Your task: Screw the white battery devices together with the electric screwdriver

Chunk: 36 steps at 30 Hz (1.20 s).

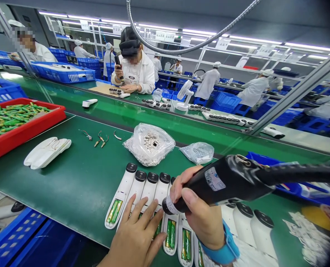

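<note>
My right hand [202, 218], with a blue band at the wrist, is wrapped round a black electric screwdriver [226, 181]. Its tip points down and left, hidden behind the fingers and the tool's collar. Under both hands runs a row of white handheld devices [125, 188] with black heads, lying side by side. Green batteries [115, 211] show in their open compartments. My left hand [138, 237] lies over several of these devices with its fingers spread, gripping nothing. Beyond the row are a clear bag of small white parts [151, 146] and a smaller bag of tiny metal pieces [198, 152].
A red tray [56, 113] of green batteries stands at the left, near a white foam-like bundle [46, 152]. Small wired parts [101, 139] lie behind. Blue bins [15, 233] border the mat. A co-worker [138, 70] sits across the bench. The screwdriver's cable [301, 172] trails right.
</note>
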Each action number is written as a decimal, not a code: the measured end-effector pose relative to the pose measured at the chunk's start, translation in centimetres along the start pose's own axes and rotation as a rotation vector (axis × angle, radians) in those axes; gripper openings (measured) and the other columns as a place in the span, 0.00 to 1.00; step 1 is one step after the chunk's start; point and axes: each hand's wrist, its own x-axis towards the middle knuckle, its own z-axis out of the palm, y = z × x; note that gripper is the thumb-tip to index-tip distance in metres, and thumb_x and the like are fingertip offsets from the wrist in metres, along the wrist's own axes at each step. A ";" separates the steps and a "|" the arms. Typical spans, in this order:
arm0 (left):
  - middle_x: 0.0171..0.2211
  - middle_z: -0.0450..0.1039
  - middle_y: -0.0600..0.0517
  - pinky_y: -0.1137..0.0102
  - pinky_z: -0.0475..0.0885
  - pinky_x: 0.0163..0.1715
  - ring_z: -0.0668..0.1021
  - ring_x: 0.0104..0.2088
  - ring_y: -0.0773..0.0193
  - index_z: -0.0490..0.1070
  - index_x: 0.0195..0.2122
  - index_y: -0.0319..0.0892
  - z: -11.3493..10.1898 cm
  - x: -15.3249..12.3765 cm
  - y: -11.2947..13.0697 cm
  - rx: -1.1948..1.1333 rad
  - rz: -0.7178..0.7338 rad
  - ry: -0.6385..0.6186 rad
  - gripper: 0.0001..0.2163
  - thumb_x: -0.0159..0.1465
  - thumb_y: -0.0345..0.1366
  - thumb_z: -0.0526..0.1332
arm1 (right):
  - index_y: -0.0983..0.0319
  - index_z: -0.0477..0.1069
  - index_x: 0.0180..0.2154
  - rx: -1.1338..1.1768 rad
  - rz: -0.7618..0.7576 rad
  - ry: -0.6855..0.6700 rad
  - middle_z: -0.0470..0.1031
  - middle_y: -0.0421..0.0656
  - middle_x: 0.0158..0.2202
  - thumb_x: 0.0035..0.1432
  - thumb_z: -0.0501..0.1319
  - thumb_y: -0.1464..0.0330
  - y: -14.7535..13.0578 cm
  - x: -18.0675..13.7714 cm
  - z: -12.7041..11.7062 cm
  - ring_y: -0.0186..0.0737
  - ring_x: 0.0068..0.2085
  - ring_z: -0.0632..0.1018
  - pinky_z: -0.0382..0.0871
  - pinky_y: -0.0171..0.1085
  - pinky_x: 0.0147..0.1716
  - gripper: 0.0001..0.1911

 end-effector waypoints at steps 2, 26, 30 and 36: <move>0.46 0.76 0.52 0.57 0.53 0.55 0.72 0.46 0.54 0.75 0.44 0.43 0.0 0.0 0.0 0.003 0.005 -0.004 0.14 0.66 0.42 0.53 | 0.57 0.66 0.33 0.000 0.001 -0.004 0.64 0.36 0.24 0.55 0.62 0.60 0.2 0.1 -0.1 0.34 0.24 0.65 0.59 0.37 0.23 0.09; 0.49 0.74 0.54 0.57 0.52 0.57 0.72 0.49 0.56 0.70 0.50 0.40 0.5 -0.7 0.3 -0.055 -0.073 -0.020 0.17 0.67 0.44 0.52 | 0.56 0.64 0.40 0.051 -0.100 0.115 0.69 0.34 0.23 0.56 0.60 0.63 -1.4 -0.5 0.0 0.33 0.24 0.70 0.65 0.35 0.26 0.10; 0.49 0.73 0.54 0.57 0.53 0.57 0.70 0.50 0.57 0.67 0.51 0.41 0.2 -0.8 0.1 -0.129 -0.110 -0.031 0.16 0.66 0.43 0.54 | 0.56 0.65 0.40 0.033 -0.092 0.119 0.69 0.35 0.23 0.55 0.61 0.63 -1.2 -0.5 0.0 0.34 0.25 0.70 0.66 0.35 0.26 0.11; 0.50 0.70 0.50 0.48 0.56 0.56 0.66 0.53 0.54 0.63 0.53 0.45 -0.4 -0.4 -0.5 -0.191 -0.175 -0.111 0.16 0.64 0.36 0.59 | 0.58 0.66 0.38 0.082 -0.147 0.116 0.69 0.36 0.22 0.55 0.60 0.63 -3.1 -0.7 0.1 0.33 0.24 0.70 0.67 0.34 0.25 0.09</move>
